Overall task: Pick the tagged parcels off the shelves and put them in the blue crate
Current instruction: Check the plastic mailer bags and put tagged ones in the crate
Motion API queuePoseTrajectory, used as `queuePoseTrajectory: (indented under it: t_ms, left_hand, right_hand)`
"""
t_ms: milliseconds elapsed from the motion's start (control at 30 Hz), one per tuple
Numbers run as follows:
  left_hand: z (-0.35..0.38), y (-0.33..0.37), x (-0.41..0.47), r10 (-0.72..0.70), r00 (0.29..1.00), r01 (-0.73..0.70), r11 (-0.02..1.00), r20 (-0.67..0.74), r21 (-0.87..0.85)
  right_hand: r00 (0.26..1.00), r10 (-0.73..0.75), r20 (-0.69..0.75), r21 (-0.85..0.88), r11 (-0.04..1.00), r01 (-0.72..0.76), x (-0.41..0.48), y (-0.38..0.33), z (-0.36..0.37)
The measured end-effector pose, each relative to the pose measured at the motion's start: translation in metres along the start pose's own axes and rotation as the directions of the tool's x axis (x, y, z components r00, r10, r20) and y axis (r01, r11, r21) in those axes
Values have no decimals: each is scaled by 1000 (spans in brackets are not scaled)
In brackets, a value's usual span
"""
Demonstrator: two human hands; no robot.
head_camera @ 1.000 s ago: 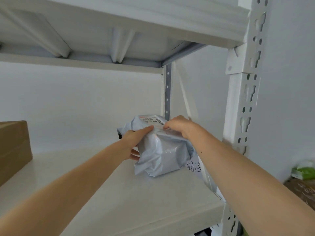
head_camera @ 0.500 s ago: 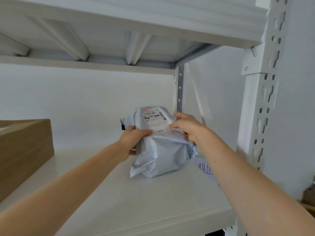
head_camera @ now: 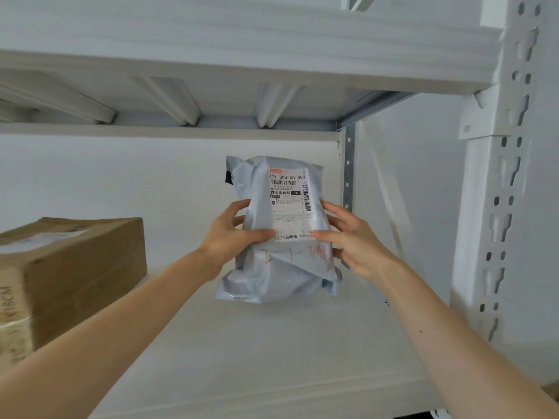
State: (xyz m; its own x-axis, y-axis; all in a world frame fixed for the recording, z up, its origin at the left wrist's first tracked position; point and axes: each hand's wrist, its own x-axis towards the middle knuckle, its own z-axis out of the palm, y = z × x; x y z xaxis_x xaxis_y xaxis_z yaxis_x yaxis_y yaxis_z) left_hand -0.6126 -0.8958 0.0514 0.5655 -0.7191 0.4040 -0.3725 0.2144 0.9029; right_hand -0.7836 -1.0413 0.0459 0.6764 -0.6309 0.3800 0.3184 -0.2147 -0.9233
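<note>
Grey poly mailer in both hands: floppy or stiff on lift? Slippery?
Probably floppy: the grey poly mailer is creased and bulges unevenly below the left hand and right hand. Likely light for its size, since thumbs and fingers alone hold it upright. The glossy film looks somewhat slippery; the paper shipping label may grip better.

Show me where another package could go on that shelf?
The widest bare stretch of shelf lies between the cardboard box and the grey parcel. The front strip is bare too, though both forearms cross it. Right of the parcel it is narrower: the right hand sits by the grey rear upright.
</note>
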Motion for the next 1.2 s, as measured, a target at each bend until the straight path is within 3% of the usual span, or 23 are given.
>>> queuePoseTrajectory:
  t_ms: [367, 533, 733, 967, 1200]
  left_hand:
    - [-26, 11, -21, 166, 985, -168, 985, -41, -37]
    - [-38, 10, -25, 142, 988, -144, 989, -67, -37]
    - [-57, 2, -29, 13, 998, -14, 1000, -64, -17]
    - [-72, -7, -29, -201, 979, 200, 980, -31, -15]
    - [-78, -21, -19, -301, 953, 302, 952, 18, -43]
  right_hand:
    - [984, -179, 20, 10, 984, 179, -9, -8, 18]
    - [984, -173, 47, 18, 985, 172, -8, -12, 29]
    - [997, -46, 56, -17, 999, 47, -8, -6, 49]
    - [974, 228, -15, -77, 970, -228, -3, -4, 72]
    - [941, 327, -91, -136, 932, -337, -1, -1, 87]
